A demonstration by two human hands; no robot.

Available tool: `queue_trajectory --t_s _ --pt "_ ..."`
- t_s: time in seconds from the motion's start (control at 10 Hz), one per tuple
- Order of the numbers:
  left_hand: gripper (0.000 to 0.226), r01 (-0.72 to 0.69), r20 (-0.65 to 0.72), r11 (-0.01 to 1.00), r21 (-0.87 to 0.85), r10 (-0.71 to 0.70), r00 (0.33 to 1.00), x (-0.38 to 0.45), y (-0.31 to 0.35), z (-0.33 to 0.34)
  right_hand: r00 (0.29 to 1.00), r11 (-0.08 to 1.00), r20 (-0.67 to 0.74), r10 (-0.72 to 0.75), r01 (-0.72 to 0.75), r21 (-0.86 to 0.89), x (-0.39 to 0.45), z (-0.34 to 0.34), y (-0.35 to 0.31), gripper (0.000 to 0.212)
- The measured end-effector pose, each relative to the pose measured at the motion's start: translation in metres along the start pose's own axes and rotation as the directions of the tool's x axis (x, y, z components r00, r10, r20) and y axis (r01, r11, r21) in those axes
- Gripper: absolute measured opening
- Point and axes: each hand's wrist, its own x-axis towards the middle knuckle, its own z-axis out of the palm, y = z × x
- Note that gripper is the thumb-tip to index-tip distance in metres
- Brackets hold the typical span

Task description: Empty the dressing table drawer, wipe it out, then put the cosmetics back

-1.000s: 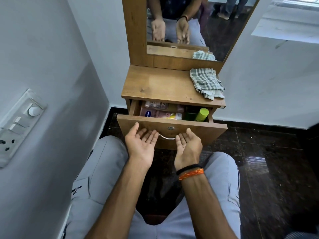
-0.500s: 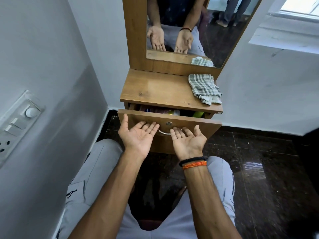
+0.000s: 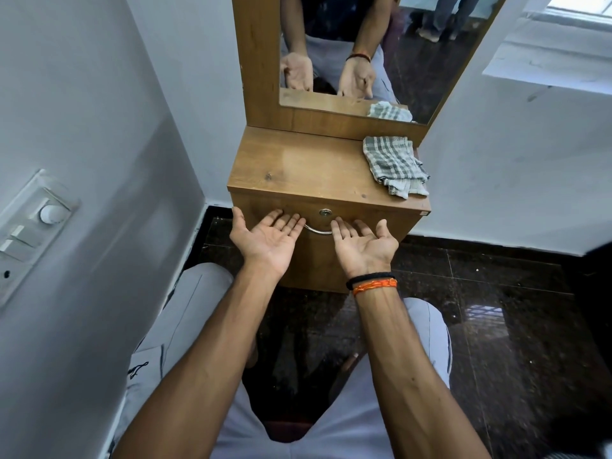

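- Daylight comes from the window (image 3: pixel 576 11) at upper right, bright and nearly blown out.
- The white walls (image 3: pixel 99 127) look evenly lit, with a soft grey cast.
- The dark floor tiles (image 3: pixel 496 293) carry a pale reflected glare patch.
- Wide-angle bending curves the edges; the lower right corner blurs.
- The centre stays sharp.

head cam | looks forward-down, close over dressing table (image 3: pixel 298 167) | single view
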Motion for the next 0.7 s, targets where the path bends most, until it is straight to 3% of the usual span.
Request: queue_trajectory --t_s 0.6,0.7 --pt "0.093 -0.059 -0.060 0.997 0.046 0.062 0.996 -0.006 -0.005 0.016 0.999 0.999 -0.010 -0.043 0.044 0.020 -0.009 0.007 -0.005 0.066" --pt "0.086 -0.107 -0.149 0.983 0.146 0.129 0.980 -0.013 -0.010 0.016 0.998 0.996 -0.061 -0.023 0.017 -0.084 -0.023 0.004 -0.007 0.058"
